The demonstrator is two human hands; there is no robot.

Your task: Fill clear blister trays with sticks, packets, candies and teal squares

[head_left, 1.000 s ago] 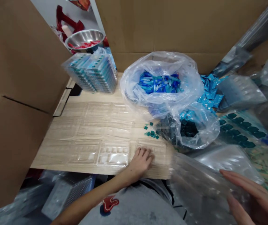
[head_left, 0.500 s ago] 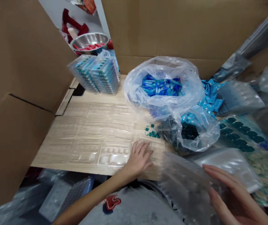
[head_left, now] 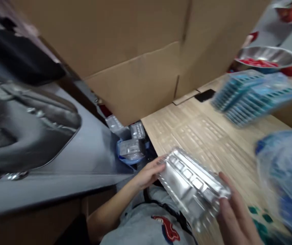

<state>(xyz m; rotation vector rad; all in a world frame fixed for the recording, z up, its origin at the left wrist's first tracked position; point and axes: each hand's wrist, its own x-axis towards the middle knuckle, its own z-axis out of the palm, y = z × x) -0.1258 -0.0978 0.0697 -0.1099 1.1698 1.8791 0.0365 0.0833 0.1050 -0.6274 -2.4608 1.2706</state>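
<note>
A stack of clear plastic trays (head_left: 186,180) with moulded compartments is held tilted above the front edge of the table, between both hands. My left hand (head_left: 151,172) grips its left end, thumb on top. At the opposite end, my right hand (head_left: 237,211) is closed on the stack's right edge, somewhat blurred. Beneath and beyond lie flat clear trays (head_left: 194,134) spread in rows over the wooden table (head_left: 250,170). Small dark green pieces (head_left: 267,217) lie to the right of my right hand.
Filled trays (head_left: 253,97) stand stacked at the back right, by a metal bowl (head_left: 265,56) of red pieces. A plastic bag (head_left: 283,177) with blue contents sits right. Cardboard (head_left: 135,88) walls the far side. More clear trays (head_left: 132,149) sit in a blue container below the table's left edge.
The view has swung to the left. My left hand has come off the trays on the table and now grips the tray stack, which my right hand has brought in front of me.
</note>
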